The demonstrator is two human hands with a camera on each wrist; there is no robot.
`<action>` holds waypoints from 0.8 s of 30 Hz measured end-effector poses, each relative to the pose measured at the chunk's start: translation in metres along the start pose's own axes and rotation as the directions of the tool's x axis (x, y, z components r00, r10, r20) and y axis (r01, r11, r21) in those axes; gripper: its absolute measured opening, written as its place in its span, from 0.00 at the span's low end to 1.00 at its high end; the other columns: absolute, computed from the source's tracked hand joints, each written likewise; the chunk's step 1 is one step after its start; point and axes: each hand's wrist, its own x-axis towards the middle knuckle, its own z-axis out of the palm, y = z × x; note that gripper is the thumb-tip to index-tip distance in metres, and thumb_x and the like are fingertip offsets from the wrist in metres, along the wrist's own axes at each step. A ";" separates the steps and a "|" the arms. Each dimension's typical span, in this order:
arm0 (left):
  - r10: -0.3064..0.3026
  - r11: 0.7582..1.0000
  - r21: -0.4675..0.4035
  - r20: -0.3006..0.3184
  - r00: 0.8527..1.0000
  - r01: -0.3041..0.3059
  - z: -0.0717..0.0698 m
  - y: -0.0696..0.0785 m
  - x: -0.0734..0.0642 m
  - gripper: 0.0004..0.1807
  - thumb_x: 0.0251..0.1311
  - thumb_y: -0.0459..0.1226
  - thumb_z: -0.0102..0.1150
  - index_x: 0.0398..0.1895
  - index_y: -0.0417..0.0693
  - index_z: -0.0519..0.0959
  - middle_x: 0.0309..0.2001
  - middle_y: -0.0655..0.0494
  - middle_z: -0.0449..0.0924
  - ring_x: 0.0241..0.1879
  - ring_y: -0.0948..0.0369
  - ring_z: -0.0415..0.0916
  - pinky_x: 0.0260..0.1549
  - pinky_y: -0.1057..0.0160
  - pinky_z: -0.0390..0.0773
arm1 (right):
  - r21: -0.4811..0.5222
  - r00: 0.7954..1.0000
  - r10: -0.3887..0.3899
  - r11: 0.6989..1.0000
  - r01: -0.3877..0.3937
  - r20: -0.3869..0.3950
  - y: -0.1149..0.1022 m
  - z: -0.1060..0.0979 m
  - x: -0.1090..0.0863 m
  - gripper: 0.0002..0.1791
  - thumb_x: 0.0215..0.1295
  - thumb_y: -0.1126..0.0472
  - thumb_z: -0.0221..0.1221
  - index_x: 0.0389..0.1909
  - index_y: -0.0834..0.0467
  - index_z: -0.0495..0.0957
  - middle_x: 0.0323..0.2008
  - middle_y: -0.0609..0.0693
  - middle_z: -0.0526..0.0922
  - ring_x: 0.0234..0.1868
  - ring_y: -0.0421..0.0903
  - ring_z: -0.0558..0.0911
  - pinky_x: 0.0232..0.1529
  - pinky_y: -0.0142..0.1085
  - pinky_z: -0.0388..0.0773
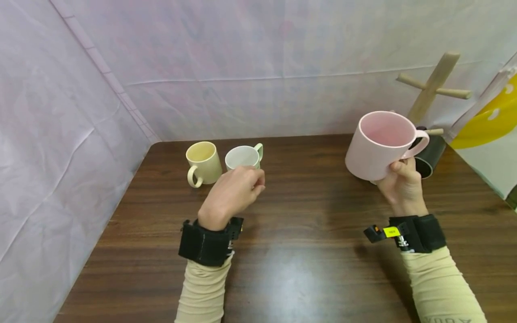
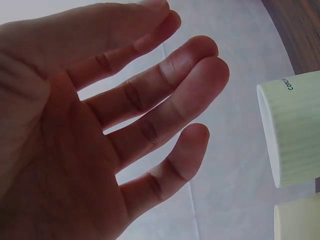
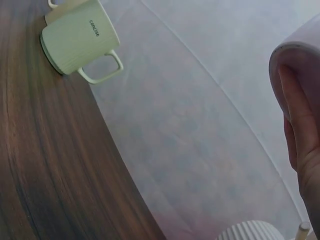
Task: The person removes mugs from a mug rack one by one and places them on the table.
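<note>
My right hand (image 1: 404, 186) holds a pink mug (image 1: 373, 150) above the table. Its thumb lies by the foot of the handle, and in the right wrist view fingers (image 3: 297, 107) reach under the mug's base. My left hand (image 1: 234, 193) hovers with loosely bent fingers and nothing in its grasp. It partly covers a pale green mug (image 1: 242, 157) in the head view; the right wrist view shows that mug's handle and printed word. To the left of the green mug, a yellow mug (image 1: 208, 163) stands upright, its handle toward me.
At the back right rises a wooden mug tree (image 1: 430, 89) with pegs, partly behind the pink mug. A black mug (image 1: 434, 152) sits tilted beside it. White cloth (image 1: 242, 107) walls the brown table (image 1: 307, 224). Something yellow (image 1: 490, 119) hangs at the right edge.
</note>
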 end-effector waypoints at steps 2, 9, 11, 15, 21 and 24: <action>0.008 1.000 0.001 -0.006 1.000 -0.008 0.000 0.000 0.000 0.05 0.53 0.36 0.59 0.23 0.55 0.74 0.25 0.64 0.73 0.25 0.66 0.67 0.23 0.61 0.72 | -0.003 1.000 0.005 1.000 -0.005 0.002 0.001 0.001 0.000 0.28 0.39 0.82 0.53 0.49 0.71 0.64 0.44 0.63 0.74 0.41 0.55 0.73 0.45 0.43 0.72; 0.030 1.000 0.006 -0.024 0.999 -0.030 -0.001 0.002 0.002 0.05 0.54 0.37 0.59 0.23 0.54 0.74 0.26 0.63 0.73 0.26 0.66 0.67 0.24 0.61 0.72 | 0.018 0.999 0.019 1.000 -0.019 0.032 0.007 0.007 0.001 0.30 0.39 0.81 0.54 0.50 0.70 0.63 0.46 0.63 0.72 0.43 0.55 0.72 0.45 0.43 0.71; 0.027 1.000 0.004 -0.027 0.999 -0.027 -0.001 0.003 0.002 0.05 0.54 0.36 0.59 0.23 0.55 0.74 0.26 0.63 0.73 0.26 0.66 0.67 0.24 0.61 0.72 | 0.016 0.999 0.023 1.000 -0.024 0.044 0.009 0.008 0.000 0.30 0.40 0.81 0.54 0.51 0.70 0.63 0.46 0.63 0.71 0.43 0.55 0.71 0.46 0.43 0.71; 0.026 1.000 0.010 -0.045 0.999 -0.025 -0.001 0.002 0.001 0.05 0.53 0.36 0.58 0.23 0.55 0.74 0.26 0.64 0.73 0.26 0.66 0.67 0.24 0.61 0.72 | 0.002 0.998 0.036 0.999 -0.036 0.049 0.014 0.010 -0.003 0.29 0.41 0.81 0.54 0.50 0.68 0.63 0.47 0.62 0.70 0.44 0.54 0.70 0.47 0.43 0.70; 0.051 0.999 0.013 -0.075 0.996 -0.050 -0.001 0.002 0.000 0.05 0.54 0.35 0.58 0.24 0.54 0.75 0.26 0.63 0.73 0.26 0.66 0.67 0.24 0.61 0.73 | 0.005 0.996 0.064 0.998 -0.065 0.054 0.019 0.013 -0.005 0.28 0.42 0.80 0.55 0.50 0.65 0.64 0.47 0.60 0.70 0.44 0.52 0.70 0.46 0.41 0.70; 0.055 0.998 0.016 -0.084 0.995 -0.054 -0.001 0.002 0.000 0.05 0.54 0.35 0.58 0.24 0.54 0.75 0.26 0.63 0.73 0.26 0.66 0.67 0.24 0.61 0.73 | 0.007 0.996 0.069 0.998 -0.070 0.056 0.022 0.015 -0.005 0.29 0.42 0.80 0.55 0.50 0.66 0.64 0.46 0.60 0.71 0.43 0.52 0.70 0.46 0.41 0.70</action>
